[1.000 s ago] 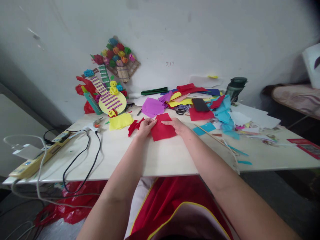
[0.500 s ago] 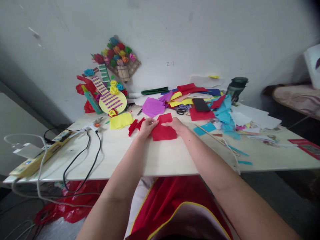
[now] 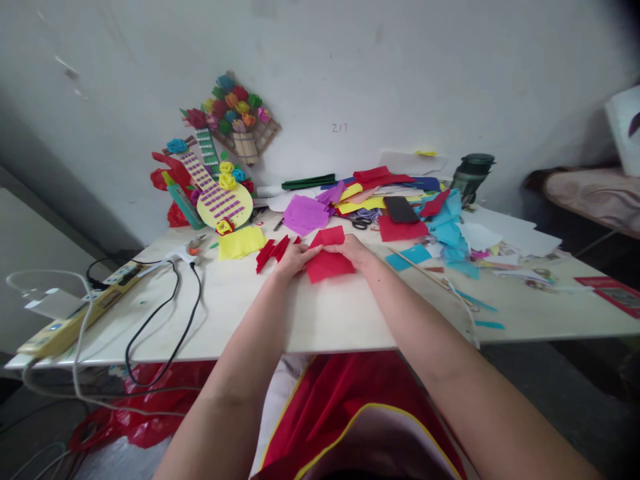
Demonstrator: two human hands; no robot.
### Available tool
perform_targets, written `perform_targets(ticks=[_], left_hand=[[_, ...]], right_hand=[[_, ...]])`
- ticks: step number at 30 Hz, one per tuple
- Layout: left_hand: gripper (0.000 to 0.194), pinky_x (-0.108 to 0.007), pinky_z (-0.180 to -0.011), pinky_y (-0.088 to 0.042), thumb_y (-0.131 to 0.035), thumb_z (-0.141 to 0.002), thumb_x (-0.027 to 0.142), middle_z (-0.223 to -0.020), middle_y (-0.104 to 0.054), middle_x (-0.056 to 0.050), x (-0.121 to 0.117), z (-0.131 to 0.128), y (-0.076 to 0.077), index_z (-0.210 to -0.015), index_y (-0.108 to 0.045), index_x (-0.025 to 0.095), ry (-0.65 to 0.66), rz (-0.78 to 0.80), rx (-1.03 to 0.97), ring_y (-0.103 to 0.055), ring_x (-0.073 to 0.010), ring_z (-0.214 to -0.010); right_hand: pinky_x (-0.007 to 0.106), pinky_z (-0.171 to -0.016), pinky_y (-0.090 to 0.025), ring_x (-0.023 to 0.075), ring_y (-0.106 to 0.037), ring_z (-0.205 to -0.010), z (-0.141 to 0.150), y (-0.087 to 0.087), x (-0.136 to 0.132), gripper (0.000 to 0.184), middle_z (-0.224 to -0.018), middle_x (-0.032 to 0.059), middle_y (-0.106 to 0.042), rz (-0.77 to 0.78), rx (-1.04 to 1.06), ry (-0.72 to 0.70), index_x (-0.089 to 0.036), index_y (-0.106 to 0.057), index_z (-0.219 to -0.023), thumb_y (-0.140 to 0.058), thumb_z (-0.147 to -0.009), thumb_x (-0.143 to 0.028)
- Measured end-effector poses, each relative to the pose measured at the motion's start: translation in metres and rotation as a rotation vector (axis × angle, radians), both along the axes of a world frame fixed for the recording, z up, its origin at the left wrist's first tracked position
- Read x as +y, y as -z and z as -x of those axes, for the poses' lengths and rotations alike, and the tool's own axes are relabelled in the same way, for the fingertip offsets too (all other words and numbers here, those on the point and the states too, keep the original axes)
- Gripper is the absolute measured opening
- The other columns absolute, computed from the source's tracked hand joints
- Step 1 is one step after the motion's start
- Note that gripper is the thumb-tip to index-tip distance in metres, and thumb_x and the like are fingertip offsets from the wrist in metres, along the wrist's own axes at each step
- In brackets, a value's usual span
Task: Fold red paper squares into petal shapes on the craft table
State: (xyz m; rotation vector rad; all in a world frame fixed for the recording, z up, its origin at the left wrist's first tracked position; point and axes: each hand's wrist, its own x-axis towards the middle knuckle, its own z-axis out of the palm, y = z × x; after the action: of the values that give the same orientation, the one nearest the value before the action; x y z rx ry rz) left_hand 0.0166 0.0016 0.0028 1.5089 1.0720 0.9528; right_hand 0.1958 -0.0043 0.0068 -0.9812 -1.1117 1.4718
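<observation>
A square sheet of red crepe paper [image 3: 330,265] is held just over the table between both hands. My left hand [image 3: 297,257] grips its left edge, with the thumb stretched across the upper part. My right hand [image 3: 351,249] pinches the right side, its thumb pointing toward the left one. The two thumbs nearly meet at the middle of the sheet. Fingers behind the paper are hidden. Just left of my left hand lie folded red paper pieces [image 3: 273,252], and beyond them a stack of yellow paper [image 3: 242,243].
Purple paper [image 3: 306,215], scissors [image 3: 361,224], a phone [image 3: 401,209] and a pile of coloured paper lie at the back. A thin stick [image 3: 425,272] is on the right. A glue gun [image 3: 183,255] and power strip [image 3: 83,317] sit left. A dark bottle [image 3: 471,179] stands back right.
My left hand has shifted slightly right, its thumb now reaching over the red paper toward the right thumb. The right hand stays almost in place.
</observation>
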Motion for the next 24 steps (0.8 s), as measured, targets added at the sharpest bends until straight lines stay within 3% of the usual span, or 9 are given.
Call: perform_targets(ticks=[3, 7, 11, 15, 24], left_hand=[[0.046, -0.024, -0.036, -0.016, -0.068, -0.062, 0.058, -0.038, -0.038, 0.004, -0.004, -0.001, -0.006, -0.052, -0.050, 0.017, 0.050, 0.027, 0.097, -0.030, -0.0059, -0.033], [0.049, -0.025, -0.038, -0.020, -0.057, -0.070, 0.064, -0.042, -0.042, 0.002, -0.009, -0.001, -0.011, -0.056, -0.049, 0.018, 0.076, 0.039, 0.005, -0.034, -0.0068, -0.036], [0.043, -0.023, -0.044, -0.029, -0.063, -0.068, 0.058, -0.054, -0.051, 0.002, -0.007, -0.001, -0.008, -0.064, -0.053, 0.017, 0.070, -0.067, -0.073, -0.043, -0.0081, -0.047], [0.043, -0.021, -0.044, -0.025, -0.066, -0.066, 0.055, -0.051, -0.045, 0.004, 0.000, 0.000, -0.003, -0.062, -0.050, 0.016, 0.019, -0.149, -0.037, -0.037, -0.0063, -0.045], [0.040, -0.020, -0.042, -0.026, -0.063, -0.069, 0.055, -0.055, -0.044, 0.005, -0.004, -0.001, -0.006, -0.067, -0.050, 0.017, -0.008, -0.086, -0.090, -0.039, -0.0068, -0.046]], right_hand=[[0.037, -0.075, -0.053, 0.0212, -0.066, -0.071, 0.000, -0.001, -0.001, 0.039, -0.069, 0.0034, -0.070, 0.001, 0.011, -0.004, -0.016, -0.066, -0.082, -0.081, -0.046, -0.018], [0.037, -0.074, -0.053, 0.0204, -0.066, -0.068, 0.000, -0.001, -0.003, 0.038, -0.068, 0.0027, -0.070, 0.023, 0.011, -0.042, -0.016, -0.066, -0.080, -0.081, -0.045, -0.015], [0.036, -0.071, -0.053, 0.0197, -0.065, -0.065, -0.001, 0.001, -0.003, 0.036, -0.069, 0.0028, -0.071, 0.017, -0.035, -0.132, -0.016, -0.067, -0.080, -0.080, -0.046, -0.015], [0.035, -0.068, -0.053, 0.0196, -0.065, -0.063, -0.001, 0.003, -0.002, 0.035, -0.067, 0.0031, -0.070, 0.025, -0.064, -0.172, -0.015, -0.067, -0.078, -0.080, -0.046, -0.016], [0.035, -0.068, -0.053, 0.0196, -0.065, -0.062, 0.000, 0.000, -0.005, 0.034, -0.069, 0.0038, -0.071, 0.026, -0.053, -0.177, -0.015, -0.067, -0.080, -0.079, -0.048, -0.015]])
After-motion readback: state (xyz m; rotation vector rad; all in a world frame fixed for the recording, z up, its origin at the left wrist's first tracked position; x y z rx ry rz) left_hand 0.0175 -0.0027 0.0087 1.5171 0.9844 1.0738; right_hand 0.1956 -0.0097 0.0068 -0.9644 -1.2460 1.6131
